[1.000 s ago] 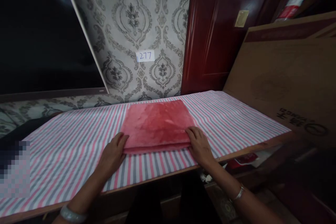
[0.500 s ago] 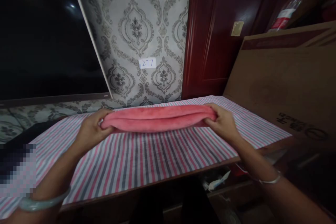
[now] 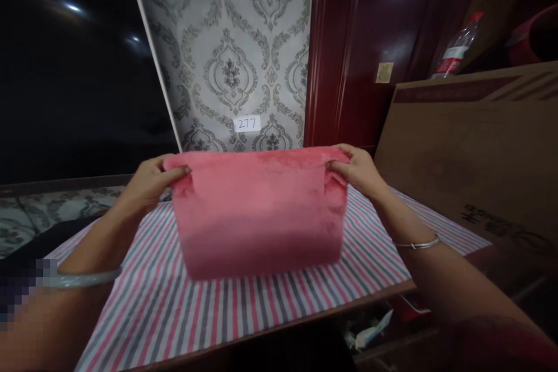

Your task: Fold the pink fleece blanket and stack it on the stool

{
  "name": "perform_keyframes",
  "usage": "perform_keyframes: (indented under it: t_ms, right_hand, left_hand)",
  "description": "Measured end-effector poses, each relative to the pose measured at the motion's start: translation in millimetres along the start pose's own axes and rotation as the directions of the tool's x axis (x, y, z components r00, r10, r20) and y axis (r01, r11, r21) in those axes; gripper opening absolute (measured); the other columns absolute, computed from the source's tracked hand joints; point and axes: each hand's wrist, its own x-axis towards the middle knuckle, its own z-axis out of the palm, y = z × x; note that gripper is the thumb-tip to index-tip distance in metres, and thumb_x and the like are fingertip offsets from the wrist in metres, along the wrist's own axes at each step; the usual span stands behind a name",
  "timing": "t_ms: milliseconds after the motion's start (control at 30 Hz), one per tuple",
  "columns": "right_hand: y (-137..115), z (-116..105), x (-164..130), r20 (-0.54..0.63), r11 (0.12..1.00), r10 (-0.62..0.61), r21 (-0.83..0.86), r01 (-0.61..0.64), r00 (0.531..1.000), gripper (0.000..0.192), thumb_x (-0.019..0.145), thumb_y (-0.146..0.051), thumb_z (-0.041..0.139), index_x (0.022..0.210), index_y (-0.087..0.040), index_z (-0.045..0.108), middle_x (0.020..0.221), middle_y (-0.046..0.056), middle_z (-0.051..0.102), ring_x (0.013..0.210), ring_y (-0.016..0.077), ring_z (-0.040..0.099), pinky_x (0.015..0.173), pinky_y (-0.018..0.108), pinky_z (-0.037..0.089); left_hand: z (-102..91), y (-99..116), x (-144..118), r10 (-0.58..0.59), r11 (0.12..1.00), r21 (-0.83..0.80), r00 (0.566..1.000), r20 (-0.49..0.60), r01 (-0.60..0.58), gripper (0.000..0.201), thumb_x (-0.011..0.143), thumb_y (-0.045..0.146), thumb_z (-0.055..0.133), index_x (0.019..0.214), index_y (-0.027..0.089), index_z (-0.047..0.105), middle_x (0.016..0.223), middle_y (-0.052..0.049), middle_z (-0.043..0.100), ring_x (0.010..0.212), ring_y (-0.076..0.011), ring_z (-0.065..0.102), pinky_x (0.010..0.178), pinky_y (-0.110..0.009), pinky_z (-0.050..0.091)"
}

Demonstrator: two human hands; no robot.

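A folded pink towel (image 3: 261, 209) with a plush surface hangs between my two hands, its broad face toward me. My left hand (image 3: 152, 180) pinches the upper left corner, thumb in front. At the upper right corner my right hand (image 3: 357, 168) grips the towel the same way. Behind and below it lies a striped cloth (image 3: 152, 308) in pink, grey and white, covering the table. Whether the towel's lower edge touches this cloth I cannot tell.
A large cardboard box (image 3: 457, 145) stands on the right, with a red-capped plastic bottle (image 3: 455, 49) behind its top edge. A dark television screen (image 3: 78, 70) is at the left. Below the table's front edge is an open shelf holding a crumpled white packet (image 3: 370, 331).
Both hands have risen, lifting the towel. Its folded layers, seen edge-on before, now hang down as a wide panel facing me. The view has tilted up slightly.
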Motion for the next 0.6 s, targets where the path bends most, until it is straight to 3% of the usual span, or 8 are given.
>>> perform_keyframes:
  t_ms: [100,167,233,300,400,467,533,600]
  right_hand:
    - [-11,-8,0,-0.116,0.961,-0.235,-0.174,0.213,0.965,0.033,0.072,-0.031,0.060,0.101,-0.018,0.065,0.094,0.005,0.070,0.086,0.0223,0.064,0.081,0.037,0.051]
    - [-4,-6,-19,-0.110,0.903,-0.343,-0.313,0.295,0.933,0.035,0.074,-0.028,0.058,0.108,-0.020,0.063,0.103,0.007,0.070,0.095,0.0250,0.064,0.087,0.040,0.050]
    - [19,4,-56,-0.030,0.840,-0.409,-0.404,0.364,0.912,0.035,0.077,-0.024,0.056,0.111,-0.020,0.062,0.109,0.010,0.069,0.102,0.0277,0.063,0.092,0.044,0.049]
    - [52,21,-108,0.098,0.799,-0.447,-0.405,0.446,0.889,0.031,0.079,-0.017,0.051,0.109,-0.020,0.062,0.107,0.012,0.069,0.105,0.0289,0.062,0.093,0.047,0.049]
    - [94,41,-188,0.347,0.812,-0.349,-0.353,0.466,0.871,0.039,0.079,-0.009,0.048,0.113,-0.021,0.062,0.110,0.011,0.069,0.105,0.0271,0.064,0.090,0.046,0.052]
    - [104,41,-223,0.386,0.836,-0.297,-0.337,0.433,0.874,0.044,0.081,-0.008,0.046,0.119,-0.021,0.061,0.118,0.012,0.067,0.114,0.0268,0.061,0.094,0.046,0.051]
    - [98,33,-234,0.406,0.861,-0.247,-0.326,0.392,0.880,0.041,0.085,-0.013,0.048,0.124,-0.022,0.060,0.124,0.012,0.065,0.119,0.0273,0.059,0.099,0.048,0.048]
    - [83,28,-225,0.398,0.885,-0.211,-0.310,0.347,0.893,0.034,0.089,-0.021,0.053,0.122,-0.024,0.062,0.121,0.010,0.067,0.116,0.0272,0.061,0.103,0.049,0.045]
  left_hand:
    - [-8.1,6,-1,0.205,0.970,0.137,0.978,-0.031,-0.199,0.032,0.066,0.043,0.069,0.082,0.016,0.065,0.076,0.002,0.063,0.069,-0.0111,0.053,0.069,-0.023,0.047]
    - [-10.4,-8,-13,0.284,0.928,0.258,0.959,-0.023,-0.269,0.036,0.070,0.044,0.066,0.094,0.017,0.066,0.086,0.001,0.067,0.079,-0.0145,0.059,0.079,-0.026,0.050]
    - [-7.8,-45,-36,0.304,0.882,0.363,0.951,0.051,-0.301,0.038,0.072,0.044,0.062,0.101,0.019,0.064,0.098,-0.002,0.071,0.092,-0.0205,0.064,0.088,-0.033,0.051]
    - [-2.0,-97,-73,0.304,0.851,0.394,0.937,0.173,-0.349,0.038,0.070,0.041,0.060,0.103,0.022,0.063,0.110,-0.006,0.071,0.103,-0.0257,0.066,0.091,-0.037,0.053]
    - [3.1,-172,-138,0.185,0.848,0.392,0.893,0.411,-0.356,0.036,0.067,0.033,0.061,0.102,0.025,0.064,0.114,-0.010,0.072,0.103,-0.0284,0.069,0.089,-0.039,0.056]
    - [-0.5,-200,-170,0.149,0.850,0.394,0.876,0.459,-0.351,0.036,0.070,0.032,0.060,0.105,0.025,0.064,0.123,-0.012,0.069,0.109,-0.0291,0.067,0.090,-0.039,0.056]
    - [-6.5,-205,-183,0.159,0.849,0.386,0.870,0.466,-0.362,0.035,0.076,0.032,0.058,0.110,0.026,0.065,0.129,-0.011,0.066,0.116,-0.0288,0.064,0.095,-0.041,0.054]
    - [-7.2,-190,-178,0.194,0.854,0.358,0.869,0.455,-0.378,0.029,0.082,0.034,0.055,0.108,0.029,0.066,0.128,-0.008,0.067,0.119,-0.0276,0.062,0.100,-0.043,0.050]
